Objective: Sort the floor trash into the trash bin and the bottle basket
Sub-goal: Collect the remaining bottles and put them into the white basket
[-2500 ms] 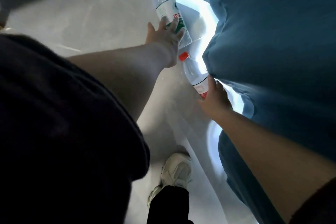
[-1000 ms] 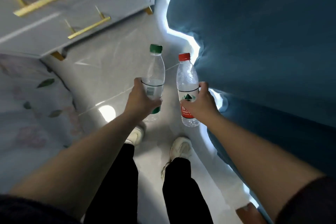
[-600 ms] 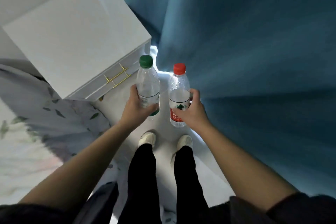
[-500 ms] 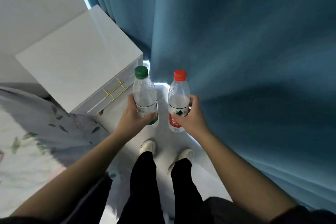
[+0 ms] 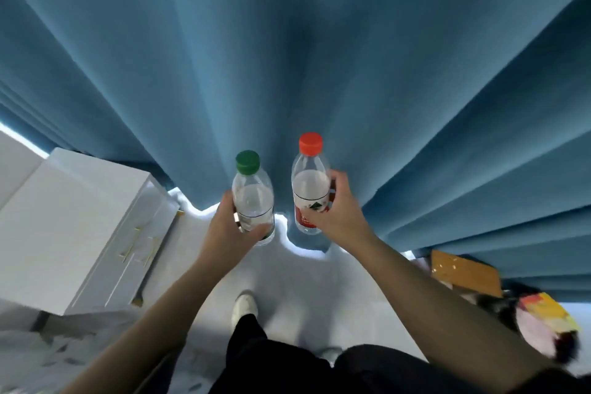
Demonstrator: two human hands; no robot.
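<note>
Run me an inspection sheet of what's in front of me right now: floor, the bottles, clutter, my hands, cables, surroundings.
Surface: pale glossy floor.
Job's things: green-capped bottle and red-capped bottle, both upright, held off the floor side by side with a gap between them; bin and basket not in view.
Clutter: brown board and a blurred colourful packet low at the right, near the curtain's hem.
Hands: left hand grips the green-capped bottle; right hand grips the red-capped bottle.
Cables: nothing seen.
Surroundings: blue curtain ahead; white drawer cabinet at the left; white shoe below.
</note>
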